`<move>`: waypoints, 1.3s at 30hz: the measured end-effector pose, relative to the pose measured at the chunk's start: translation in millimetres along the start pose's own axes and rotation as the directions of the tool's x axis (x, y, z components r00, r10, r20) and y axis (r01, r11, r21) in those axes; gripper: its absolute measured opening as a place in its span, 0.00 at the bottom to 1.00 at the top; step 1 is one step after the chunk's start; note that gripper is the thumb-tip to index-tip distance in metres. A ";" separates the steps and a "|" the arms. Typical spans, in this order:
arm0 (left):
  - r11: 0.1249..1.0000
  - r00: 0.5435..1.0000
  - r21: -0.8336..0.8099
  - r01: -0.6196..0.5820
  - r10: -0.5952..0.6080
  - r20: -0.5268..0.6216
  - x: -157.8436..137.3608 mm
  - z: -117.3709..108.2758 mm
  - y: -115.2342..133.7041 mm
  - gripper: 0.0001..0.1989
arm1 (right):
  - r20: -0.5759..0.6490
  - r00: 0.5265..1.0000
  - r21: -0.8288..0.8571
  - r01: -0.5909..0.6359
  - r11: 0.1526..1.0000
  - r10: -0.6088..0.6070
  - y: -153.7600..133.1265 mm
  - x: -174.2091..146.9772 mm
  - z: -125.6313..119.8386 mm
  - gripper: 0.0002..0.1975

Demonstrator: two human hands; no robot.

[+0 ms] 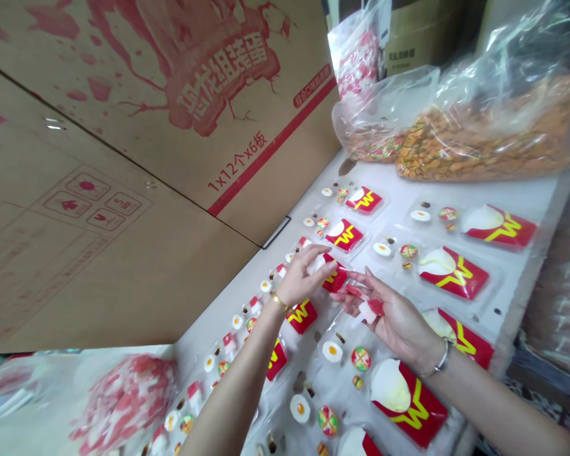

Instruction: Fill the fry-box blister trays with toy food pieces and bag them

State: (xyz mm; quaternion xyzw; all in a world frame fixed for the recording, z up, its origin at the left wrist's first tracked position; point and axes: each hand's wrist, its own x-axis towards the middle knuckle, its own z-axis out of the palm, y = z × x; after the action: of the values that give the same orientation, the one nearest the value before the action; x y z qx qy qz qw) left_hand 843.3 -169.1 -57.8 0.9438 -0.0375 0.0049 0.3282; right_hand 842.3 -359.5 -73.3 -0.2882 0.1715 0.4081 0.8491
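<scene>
My right hand (396,320) is curled palm-up around several small red-and-white toy pieces (371,309), some showing between its fingers. Just to its left, my left hand (304,273) reaches over the clear blister trays, its fingers and thumb apart; I see nothing clearly held there. Under the hands, a red carton piece with a yellow W (336,273) is partly covered. Each tray has such a carton beside small fried eggs (332,351), round pizza-like pieces (361,358) and tiny burgers (358,382). Red-and-white pieces (229,342) lie in several trays of the left row.
A large printed cardboard box (247,190) walls off the left side. Clear bags of orange pieces (484,142) stand at the back right. A bag of red-and-white pieces (128,399) is at lower left, another (358,63) at the back. Packed goods (558,297) line the right edge.
</scene>
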 end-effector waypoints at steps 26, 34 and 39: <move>0.783 0.858 0.349 0.514 -0.470 -0.208 175.8 4.0 -92.3 0.19 | -0.102 0.992 0.020 0.080 0.997 -0.078 -45.5 20.1 -15.3 0.11; 0.940 0.954 -0.170 0.294 -0.298 0.002 125.3 10.2 -21.5 0.18 | -0.040 0.918 0.090 0.396 0.914 -0.394 -54.8 37.9 -8.4 0.13; 0.748 0.880 -0.535 0.392 -0.136 0.455 70.6 28.1 41.7 0.21 | -0.001 0.779 -0.040 0.626 0.778 -0.627 -54.6 47.3 -3.6 0.19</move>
State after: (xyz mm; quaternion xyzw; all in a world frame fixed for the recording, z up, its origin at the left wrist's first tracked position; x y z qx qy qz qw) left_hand 910.1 -223.9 -51.7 0.7624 0.0356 -0.2418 0.5992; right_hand 914.1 -361.0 -81.9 -0.3475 0.0645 0.1038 0.9297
